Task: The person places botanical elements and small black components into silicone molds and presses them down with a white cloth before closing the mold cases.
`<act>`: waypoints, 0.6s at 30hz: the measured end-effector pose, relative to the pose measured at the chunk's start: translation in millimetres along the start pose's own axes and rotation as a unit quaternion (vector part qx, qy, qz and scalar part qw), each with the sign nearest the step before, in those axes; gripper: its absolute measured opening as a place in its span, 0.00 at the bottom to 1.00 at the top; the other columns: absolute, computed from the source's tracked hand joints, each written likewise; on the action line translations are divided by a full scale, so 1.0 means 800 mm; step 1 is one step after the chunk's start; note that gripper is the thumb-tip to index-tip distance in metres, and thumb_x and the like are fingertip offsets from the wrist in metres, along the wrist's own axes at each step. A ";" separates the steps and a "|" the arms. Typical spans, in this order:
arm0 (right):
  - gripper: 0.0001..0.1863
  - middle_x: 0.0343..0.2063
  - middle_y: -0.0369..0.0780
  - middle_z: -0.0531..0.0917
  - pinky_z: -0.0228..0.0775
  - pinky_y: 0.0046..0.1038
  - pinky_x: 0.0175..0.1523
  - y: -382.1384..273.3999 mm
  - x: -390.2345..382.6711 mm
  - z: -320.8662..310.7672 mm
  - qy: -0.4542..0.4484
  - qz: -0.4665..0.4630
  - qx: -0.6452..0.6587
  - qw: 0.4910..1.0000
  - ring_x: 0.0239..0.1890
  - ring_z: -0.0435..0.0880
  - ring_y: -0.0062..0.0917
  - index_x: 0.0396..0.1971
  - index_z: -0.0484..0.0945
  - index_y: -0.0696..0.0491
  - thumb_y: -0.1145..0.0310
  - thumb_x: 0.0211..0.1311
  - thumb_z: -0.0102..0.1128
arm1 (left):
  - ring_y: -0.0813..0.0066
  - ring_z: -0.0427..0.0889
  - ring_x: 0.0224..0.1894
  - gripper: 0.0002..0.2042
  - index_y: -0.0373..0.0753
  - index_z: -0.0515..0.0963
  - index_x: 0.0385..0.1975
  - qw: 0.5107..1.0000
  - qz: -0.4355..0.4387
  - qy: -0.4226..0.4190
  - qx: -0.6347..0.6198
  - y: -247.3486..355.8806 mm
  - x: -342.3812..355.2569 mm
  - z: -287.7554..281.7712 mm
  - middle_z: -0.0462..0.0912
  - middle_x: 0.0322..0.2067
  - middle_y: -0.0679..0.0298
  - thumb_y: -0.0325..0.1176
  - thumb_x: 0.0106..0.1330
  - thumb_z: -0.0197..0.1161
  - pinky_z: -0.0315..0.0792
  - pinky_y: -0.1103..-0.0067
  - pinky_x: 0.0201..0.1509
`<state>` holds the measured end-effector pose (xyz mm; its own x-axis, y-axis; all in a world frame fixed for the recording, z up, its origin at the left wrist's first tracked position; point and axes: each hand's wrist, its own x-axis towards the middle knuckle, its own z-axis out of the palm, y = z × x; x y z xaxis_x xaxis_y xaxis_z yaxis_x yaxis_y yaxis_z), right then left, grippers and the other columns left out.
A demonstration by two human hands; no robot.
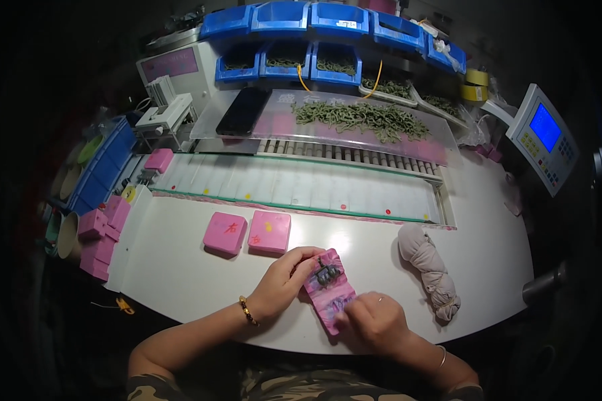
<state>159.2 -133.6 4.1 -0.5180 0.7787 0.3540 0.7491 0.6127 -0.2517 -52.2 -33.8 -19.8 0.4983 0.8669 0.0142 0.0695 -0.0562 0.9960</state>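
The head fisheye looks down across the worktop — rim too dark to tell.

A hand could pass over the table between the right hand and the rolled cloth. Just beyond the left hand, a pink block and a second block leave only a narrow slit between them. Farther back, a plastic sheet partly covers the rollers; the keypad screen juts in at right.
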 end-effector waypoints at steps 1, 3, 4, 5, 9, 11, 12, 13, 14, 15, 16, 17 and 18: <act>0.11 0.29 0.41 0.78 0.71 0.31 0.30 0.000 0.011 -0.002 0.055 0.011 -0.010 0.998 0.27 0.78 0.34 0.32 0.77 0.54 0.69 0.52 0.70 | 0.82 0.77 0.35 0.14 0.33 0.73 0.55 0.999 0.046 0.018 0.006 -0.001 0.000 0.001 0.80 0.39 0.63 0.34 0.76 0.50 0.74 0.82 0.38; 0.12 0.31 0.42 0.78 0.71 0.32 0.30 -0.002 0.038 -0.011 0.140 0.027 -0.015 0.990 0.28 0.78 0.36 0.36 0.78 0.55 0.74 0.50 0.69 | 0.82 0.78 0.37 0.14 0.33 0.73 0.54 0.999 0.001 0.008 -0.040 0.007 -0.005 0.001 0.80 0.41 0.63 0.34 0.76 0.52 0.75 0.82 0.41; 0.14 0.34 0.40 0.78 0.72 0.30 0.33 0.000 0.046 -0.006 0.163 0.031 -0.032 0.986 0.32 0.78 0.32 0.40 0.78 0.56 0.73 0.50 0.62 | 0.81 0.79 0.40 0.14 0.33 0.73 0.54 0.995 -0.044 -0.003 -0.086 0.012 -0.008 0.002 0.80 0.43 0.63 0.33 0.75 0.54 0.75 0.82 0.44; 0.14 0.35 0.40 0.78 0.72 0.30 0.35 0.003 0.054 -0.004 0.162 0.024 -0.022 0.986 0.33 0.78 0.32 0.40 0.78 0.56 0.74 0.51 0.61 | 0.81 0.79 0.40 0.14 0.33 0.73 0.54 0.995 -0.044 -0.003 -0.086 0.016 -0.009 0.002 0.80 0.43 0.63 0.33 0.75 0.54 0.75 0.82 0.44; 0.13 0.37 0.40 0.78 0.73 0.31 0.41 0.003 0.079 -0.005 0.148 0.031 -0.003 0.988 0.37 0.78 0.33 0.40 0.78 0.56 0.74 0.52 0.60 | 0.80 0.78 0.46 0.13 0.32 0.72 0.54 0.999 -0.018 0.001 -0.052 0.017 -0.015 0.006 0.79 0.46 0.62 0.30 0.74 0.54 0.73 0.82 0.51; 0.12 0.37 0.40 0.78 0.73 0.31 0.41 0.005 0.081 -0.002 0.132 0.034 0.003 0.991 0.38 0.78 0.33 0.40 0.78 0.55 0.73 0.53 0.60 | 0.80 0.78 0.47 0.13 0.32 0.72 0.53 0.998 -0.011 0.004 -0.055 0.014 -0.015 0.006 0.79 0.46 0.62 0.31 0.74 0.54 0.73 0.82 0.51; 0.12 0.37 0.40 0.78 0.73 0.31 0.41 0.006 0.081 -0.001 0.118 0.037 0.009 0.992 0.39 0.78 0.33 0.39 0.78 0.55 0.73 0.53 0.60 | 0.80 0.78 0.47 0.12 0.31 0.72 0.52 0.999 -0.001 0.008 -0.051 0.012 -0.015 0.005 0.80 0.46 0.62 0.30 0.74 0.54 0.73 0.82 0.52; 0.12 0.37 0.40 0.78 0.73 0.31 0.41 0.006 0.082 -0.002 0.117 0.037 0.009 0.992 0.39 0.78 0.33 0.39 0.78 0.55 0.73 0.53 0.60 | 0.79 0.79 0.47 0.12 0.31 0.72 0.52 0.999 0.009 0.012 -0.046 0.011 -0.015 0.004 0.80 0.45 0.62 0.30 0.74 0.54 0.73 0.82 0.52; 0.11 0.37 0.40 0.78 0.73 0.32 0.42 0.005 0.083 -0.003 0.116 0.038 0.013 0.992 0.39 0.79 0.34 0.39 0.78 0.55 0.73 0.54 0.60 | 0.79 0.79 0.47 0.12 0.31 0.72 0.52 0.999 0.009 0.011 -0.047 0.012 -0.014 0.005 0.80 0.45 0.62 0.30 0.74 0.54 0.73 0.82 0.52; 0.11 0.38 0.41 0.78 0.73 0.32 0.42 0.004 0.083 -0.004 0.116 0.040 0.018 0.992 0.39 0.79 0.34 0.38 0.78 0.55 0.73 0.54 0.61 | 0.80 0.79 0.47 0.12 0.31 0.73 0.51 0.998 0.015 0.018 -0.053 0.012 -0.014 0.006 0.80 0.45 0.62 0.30 0.74 0.54 0.73 0.82 0.52; 0.11 0.38 0.41 0.78 0.73 0.32 0.42 0.005 0.083 -0.004 0.115 0.040 0.017 0.992 0.39 0.79 0.34 0.38 0.78 0.55 0.73 0.54 0.61 | 0.80 0.79 0.47 0.12 0.31 0.73 0.51 0.998 0.020 0.024 -0.058 0.013 -0.014 0.007 0.81 0.44 0.62 0.30 0.74 0.54 0.73 0.82 0.52; 0.10 0.38 0.41 0.78 0.74 0.33 0.42 0.005 0.083 -0.004 0.113 0.042 0.027 0.992 0.40 0.79 0.35 0.38 0.78 0.55 0.73 0.54 0.62 | 0.80 0.79 0.47 0.12 0.31 0.73 0.51 0.998 0.021 0.024 -0.059 0.015 -0.014 0.008 0.81 0.44 0.62 0.30 0.74 0.54 0.73 0.82 0.52; 0.10 0.38 0.41 0.78 0.74 0.33 0.42 0.006 0.083 -0.005 0.111 0.044 0.037 0.992 0.40 0.79 0.35 0.37 0.77 0.55 0.72 0.55 0.62 | 0.80 0.78 0.46 0.12 0.30 0.73 0.51 0.998 0.016 0.027 -0.055 0.018 -0.014 0.008 0.81 0.44 0.62 0.29 0.74 0.54 0.73 0.82 0.52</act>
<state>129.6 -79.5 29.9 -0.3416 0.7857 0.5158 0.7513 0.5580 -0.3524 -51.7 -47.7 -6.1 0.4507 0.8914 0.0484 -0.0419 -0.0330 0.9986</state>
